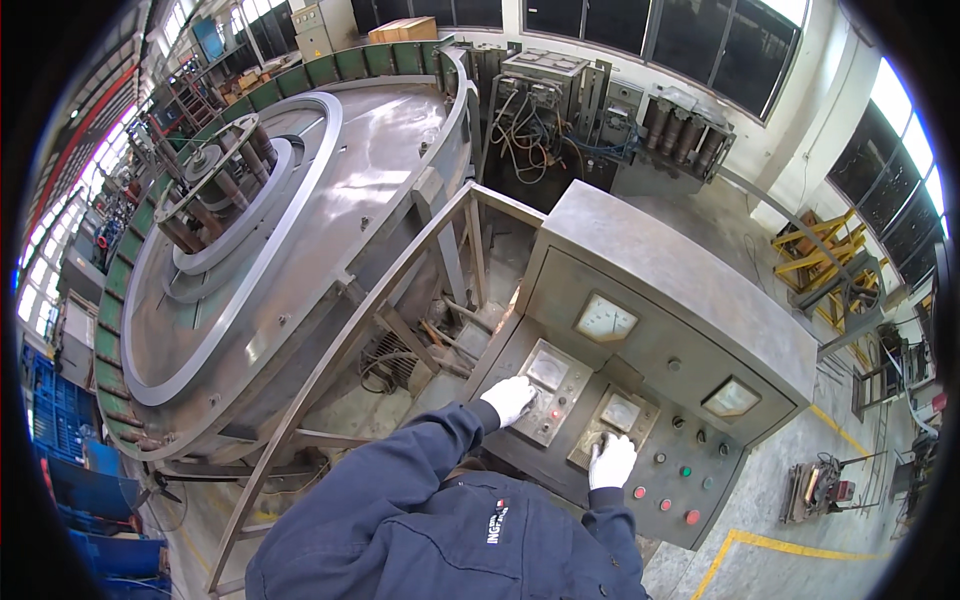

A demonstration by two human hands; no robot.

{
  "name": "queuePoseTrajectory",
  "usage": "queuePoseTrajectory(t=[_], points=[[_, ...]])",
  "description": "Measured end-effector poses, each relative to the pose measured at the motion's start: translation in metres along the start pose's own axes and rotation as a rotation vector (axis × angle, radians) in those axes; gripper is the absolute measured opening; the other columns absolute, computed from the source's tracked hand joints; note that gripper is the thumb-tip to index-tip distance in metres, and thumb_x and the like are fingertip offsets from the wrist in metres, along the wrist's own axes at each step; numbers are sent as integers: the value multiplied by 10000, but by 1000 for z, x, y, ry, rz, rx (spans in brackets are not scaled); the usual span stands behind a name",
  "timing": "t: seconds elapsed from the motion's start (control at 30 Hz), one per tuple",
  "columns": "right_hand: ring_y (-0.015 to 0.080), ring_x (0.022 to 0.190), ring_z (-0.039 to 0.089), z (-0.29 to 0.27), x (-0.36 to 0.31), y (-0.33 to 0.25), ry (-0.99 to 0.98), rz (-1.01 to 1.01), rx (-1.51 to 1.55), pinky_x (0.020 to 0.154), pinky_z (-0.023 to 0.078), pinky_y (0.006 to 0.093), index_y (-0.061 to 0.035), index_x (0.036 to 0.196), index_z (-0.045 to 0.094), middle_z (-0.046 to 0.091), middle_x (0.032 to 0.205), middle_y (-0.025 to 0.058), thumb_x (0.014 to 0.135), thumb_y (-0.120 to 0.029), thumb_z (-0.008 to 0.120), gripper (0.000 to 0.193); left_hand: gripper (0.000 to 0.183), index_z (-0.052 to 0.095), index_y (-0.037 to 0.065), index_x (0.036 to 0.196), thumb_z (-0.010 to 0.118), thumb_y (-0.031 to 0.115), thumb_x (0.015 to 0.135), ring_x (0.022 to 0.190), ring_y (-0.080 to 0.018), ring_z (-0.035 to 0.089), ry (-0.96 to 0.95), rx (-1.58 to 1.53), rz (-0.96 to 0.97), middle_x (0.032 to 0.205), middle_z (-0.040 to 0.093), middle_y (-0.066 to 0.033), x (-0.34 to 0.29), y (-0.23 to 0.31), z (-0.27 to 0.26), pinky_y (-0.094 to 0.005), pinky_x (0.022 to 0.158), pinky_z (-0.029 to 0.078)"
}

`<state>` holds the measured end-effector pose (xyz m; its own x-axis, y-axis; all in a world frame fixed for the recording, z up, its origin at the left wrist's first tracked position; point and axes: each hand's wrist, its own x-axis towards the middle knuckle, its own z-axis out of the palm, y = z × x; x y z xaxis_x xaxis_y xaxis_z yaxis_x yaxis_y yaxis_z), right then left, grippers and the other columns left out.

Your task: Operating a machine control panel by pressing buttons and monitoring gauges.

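Observation:
Both my hands wear white gloves and are at the sloping front of a grey metal control console (680,275). My left hand (510,400) lies at the left edge of the left control module (547,372), its fingers bent together over small controls I cannot make out. My right hand (612,464) is at the lower part of the right control module (621,411). Its fingers are curled in against the panel, and whatever they grip is hidden beneath them. Each module has a small dial window. Above them sits a square needle gauge (606,318).
A second gauge (732,398), green buttons (686,471) and red buttons (692,517) are to the right of my hands. Left of the console, a metal railing (345,335) borders a large round machine table (385,190) carrying a grey ring (325,170). Yellow steel frames (825,250) stand far right.

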<state>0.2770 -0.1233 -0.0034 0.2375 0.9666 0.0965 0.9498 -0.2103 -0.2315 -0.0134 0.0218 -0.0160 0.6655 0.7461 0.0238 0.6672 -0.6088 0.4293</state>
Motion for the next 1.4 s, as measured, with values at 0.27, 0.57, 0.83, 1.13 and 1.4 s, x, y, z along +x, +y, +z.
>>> queuePoseTrajectory(t=[0.27, 0.57, 0.83, 1.13, 1.4], points=[[371, 1088, 631, 4, -2, 1, 11, 7, 23, 945, 492, 498, -115, 1161, 749, 661, 1125, 155, 881, -243, 830, 318, 228, 670, 58, 1095, 733, 212, 940, 1005, -401, 658, 11, -26, 41, 1040, 637, -199, -3, 0, -7, -503, 901, 543], [390, 1103, 628, 3, -4, 1, -1, 11, 38, 970, 495, 515, -89, 1188, 756, 671, 1156, 177, 866, -218, 829, 355, 171, 693, 45, 1087, 650, 172, 981, 1001, -418, 672, 17, -36, 7, 1050, 648, -217, -3, -3, 1, -515, 890, 553], [386, 1117, 632, 4, -4, 1, 0, 15, 45, 975, 499, 510, -85, 1196, 757, 676, 1160, 173, 862, -223, 835, 369, 208, 702, 45, 1114, 682, 185, 962, 1004, -421, 675, 42, -38, 10, 1063, 654, -217, -3, -3, 3, -514, 888, 556], [390, 1090, 642, 5, -5, 1, 38, 5, 59, 951, 507, 509, -86, 1152, 756, 673, 1133, 169, 855, -193, 842, 327, 157, 683, 41, 1029, 633, 186, 992, 986, -424, 680, 42, -66, 2, 1047, 658, -225, -1, -2, 1, -518, 864, 558], [397, 1086, 647, 6, -3, 2, 31, 3, 55, 944, 511, 517, -80, 1148, 759, 678, 1137, 175, 862, -182, 832, 312, 173, 685, 42, 1030, 610, 196, 1008, 975, -423, 683, 82, -66, 20, 1025, 661, -227, -3, -2, 4, -524, 849, 559]])
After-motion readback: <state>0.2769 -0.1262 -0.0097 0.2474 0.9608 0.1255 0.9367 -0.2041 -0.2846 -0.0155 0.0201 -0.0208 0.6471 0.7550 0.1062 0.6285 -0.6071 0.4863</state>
